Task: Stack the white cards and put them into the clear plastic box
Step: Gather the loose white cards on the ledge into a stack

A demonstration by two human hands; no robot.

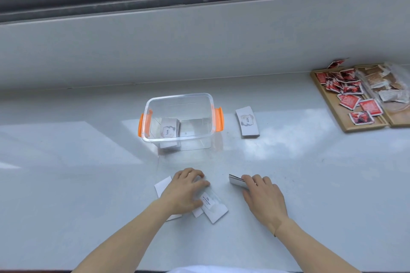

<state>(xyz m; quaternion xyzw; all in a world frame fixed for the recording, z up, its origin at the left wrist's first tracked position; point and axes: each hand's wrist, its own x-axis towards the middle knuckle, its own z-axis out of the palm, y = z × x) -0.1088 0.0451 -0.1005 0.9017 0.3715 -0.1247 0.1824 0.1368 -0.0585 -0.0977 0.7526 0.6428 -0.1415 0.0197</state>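
Left hand (185, 188) flat on loose cards (214, 208); right hand (263, 197) seemingly grasping small stack (236, 180); box (179, 117) well apart.

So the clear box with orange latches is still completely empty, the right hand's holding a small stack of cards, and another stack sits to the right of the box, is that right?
Not quite. The clear box is not empty: the head view shows a stack of cards already inside, at its left end. The rest holds: the right hand grips a small stack, and another stack lies right of the box.
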